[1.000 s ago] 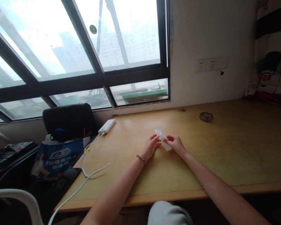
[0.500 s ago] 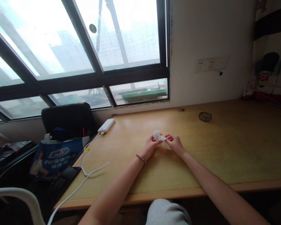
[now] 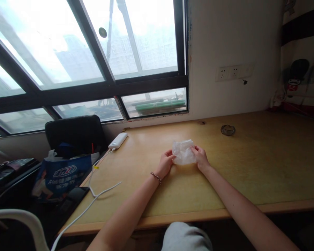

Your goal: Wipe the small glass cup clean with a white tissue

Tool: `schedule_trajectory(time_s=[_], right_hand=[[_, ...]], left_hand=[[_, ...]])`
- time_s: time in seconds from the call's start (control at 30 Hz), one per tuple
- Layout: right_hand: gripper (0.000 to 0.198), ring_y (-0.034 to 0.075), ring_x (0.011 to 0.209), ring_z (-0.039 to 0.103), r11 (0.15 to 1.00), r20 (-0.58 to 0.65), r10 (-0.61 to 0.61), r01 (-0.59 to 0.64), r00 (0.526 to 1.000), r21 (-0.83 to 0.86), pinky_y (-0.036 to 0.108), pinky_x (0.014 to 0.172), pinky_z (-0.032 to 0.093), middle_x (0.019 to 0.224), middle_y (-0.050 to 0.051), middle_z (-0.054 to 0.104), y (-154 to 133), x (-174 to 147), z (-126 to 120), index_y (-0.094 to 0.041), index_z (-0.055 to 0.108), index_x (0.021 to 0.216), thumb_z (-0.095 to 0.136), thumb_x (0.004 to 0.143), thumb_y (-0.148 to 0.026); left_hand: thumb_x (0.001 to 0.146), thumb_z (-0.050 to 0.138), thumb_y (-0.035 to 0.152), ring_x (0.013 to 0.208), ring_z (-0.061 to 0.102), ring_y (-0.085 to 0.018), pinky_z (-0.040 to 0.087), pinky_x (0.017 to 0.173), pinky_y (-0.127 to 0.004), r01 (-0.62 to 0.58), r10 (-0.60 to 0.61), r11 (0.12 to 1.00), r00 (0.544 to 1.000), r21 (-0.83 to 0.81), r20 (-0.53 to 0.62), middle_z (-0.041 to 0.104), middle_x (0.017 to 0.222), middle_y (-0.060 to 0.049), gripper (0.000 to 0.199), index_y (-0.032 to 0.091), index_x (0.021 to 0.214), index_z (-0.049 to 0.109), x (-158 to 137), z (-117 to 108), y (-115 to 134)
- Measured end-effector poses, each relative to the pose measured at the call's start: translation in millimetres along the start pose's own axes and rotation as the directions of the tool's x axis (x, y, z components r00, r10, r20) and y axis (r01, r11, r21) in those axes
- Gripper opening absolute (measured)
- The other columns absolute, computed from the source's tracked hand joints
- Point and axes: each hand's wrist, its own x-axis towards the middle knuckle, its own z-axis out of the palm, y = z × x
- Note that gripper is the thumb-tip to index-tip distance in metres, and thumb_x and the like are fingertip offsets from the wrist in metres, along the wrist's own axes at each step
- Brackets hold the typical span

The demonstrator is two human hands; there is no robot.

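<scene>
A thin, wrinkled white tissue (image 3: 183, 153) is spread out above the wooden table (image 3: 199, 188). My left hand (image 3: 166, 163) pinches its left edge between thumb and fingers. On the opposite side my right hand (image 3: 201, 158) grips the right edge, with the thumb lying over the front of the sheet. A beaded bracelet (image 3: 156, 177) circles my left wrist. The fingertips behind the tissue are partly hidden.
A glass ashtray (image 3: 227, 130) sits toward the back right. At the table's left edge lies a white power bank (image 3: 118, 140) with a white cable (image 3: 104, 191). A blue bag (image 3: 64, 176) rests on a black chair (image 3: 74, 130) to the left.
The tissue was bunched up between my fingers and now lies stretched open. My hands have moved apart, the right one shifting outward to the right.
</scene>
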Motion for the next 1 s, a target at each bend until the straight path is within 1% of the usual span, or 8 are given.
schedule_trajectory(time_s=[0.27, 0.4, 0.5, 0.6, 0.67, 0.73, 0.83, 1.0], right_hand=[[0.034, 0.017, 0.066, 0.058, 0.999, 0.156, -0.03, 0.035, 0.987, -0.028, 0.026, 0.059, 0.045, 0.077, 0.004, 0.064, -1, -3, 5, -0.016, 0.057, 0.083, 0.055, 0.066, -0.046], [0.039, 0.019, 0.076, 0.058, 0.983, 0.094, -0.106, 0.118, 0.99, -0.14, 0.03, 0.066, 0.045, 0.087, 0.007, 0.062, -9, -7, 5, -0.016, 0.053, 0.094, 0.049, 0.072, -0.047], [0.036, 0.02, 0.082, 0.055, 0.858, 0.043, -0.325, 0.313, 0.945, -0.407, 0.033, 0.073, 0.043, 0.095, 0.009, 0.059, -18, -16, 6, -0.017, 0.052, 0.094, 0.05, 0.073, -0.046], [0.03, 0.019, 0.078, 0.052, 0.667, 0.206, -0.425, 0.459, 0.881, -0.587, 0.033, 0.074, 0.041, 0.086, 0.007, 0.059, -22, -26, 10, -0.019, 0.054, 0.088, 0.054, 0.071, -0.044], [0.029, 0.018, 0.071, 0.052, 0.619, 0.325, -0.393, 0.509, 0.86, -0.598, 0.031, 0.069, 0.041, 0.078, 0.005, 0.059, -21, -30, 13, -0.02, 0.055, 0.087, 0.056, 0.07, -0.043], [0.025, 0.016, 0.064, 0.051, 0.624, 0.386, -0.357, 0.525, 0.85, -0.579, 0.027, 0.062, 0.041, 0.074, 0.003, 0.059, -18, -31, 15, -0.02, 0.056, 0.085, 0.057, 0.07, -0.041], [0.017, 0.015, 0.059, 0.051, 0.662, 0.377, -0.339, 0.503, 0.862, -0.555, 0.025, 0.057, 0.039, 0.067, 0.001, 0.058, -14, -29, 14, -0.02, 0.057, 0.076, 0.053, 0.074, -0.037], [0.021, 0.014, 0.057, 0.052, 0.796, 0.285, -0.276, 0.384, 0.918, -0.467, 0.024, 0.052, 0.04, 0.064, 0.001, 0.057, -12, -24, 11, -0.019, 0.056, 0.074, 0.049, 0.076, -0.039]], left_hand=[[0.054, 0.074, 0.026, 0.065, 0.059, -0.016, 0.045, 0.063, -0.026, 0.108, -0.113, 0.99, 0.992, 0.094, 0.056, 0.065, 0.08, -0.011, 0.038, 0.007, 0.085, 0.062, -3, 2, 6], [0.054, 0.074, 0.024, 0.067, 0.059, -0.017, 0.045, 0.065, -0.027, 0.082, -0.085, 0.993, 0.996, 0.084, 0.04, 0.065, 0.083, -0.011, 0.039, 0.008, 0.088, 0.062, -2, 0, 3], [0.054, 0.074, 0.025, 0.07, 0.059, -0.018, 0.045, 0.067, -0.028, 0.048, -0.05, 0.996, 0.998, 0.081, 0.025, 0.065, 0.085, -0.011, 0.04, 0.008, 0.089, 0.062, -2, -1, 1], [0.055, 0.073, 0.028, 0.068, 0.059, -0.018, 0.044, 0.065, -0.027, 0.033, -0.039, 0.992, 0.998, 0.125, 0.044, 0.065, 0.084, -0.011, 0.039, 0.008, 0.088, 0.063, -4, 1, 2], [0.057, 0.072, 0.029, 0.066, 0.058, -0.017, 0.043, 0.062, -0.025, 0.026, -0.043, 0.982, 0.995, 0.187, 0.089, 0.065, 0.082, -0.01, 0.038, 0.008, 0.087, 0.064, -7, 3, 3], [0.058, 0.071, 0.031, 0.065, 0.058, -0.016, 0.043, 0.059, -0.023, 0.014, -0.05, 0.967, 0.989, 0.253, 0.137, 0.065, 0.08, -0.009, 0.036, 0.008, 0.085, 0.065, -9, 6, 5], [0.06, 0.069, 0.035, 0.062, 0.056, -0.015, 0.041, 0.055, -0.021, 0.009, -0.063, 0.947, 0.986, 0.32, 0.156, 0.065, 0.076, -0.007, 0.034, 0.009, 0.082, 0.066, -10, 9, 6], [0.066, 0.061, 0.045, 0.055, 0.054, -0.013, 0.039, 0.051, -0.021, 0.043, -0.061, 0.963, 0.997, 0.266, 0.057, 0.065, 0.068, -0.007, 0.038, 0.009, 0.075, 0.065, -7, 9, 4]])
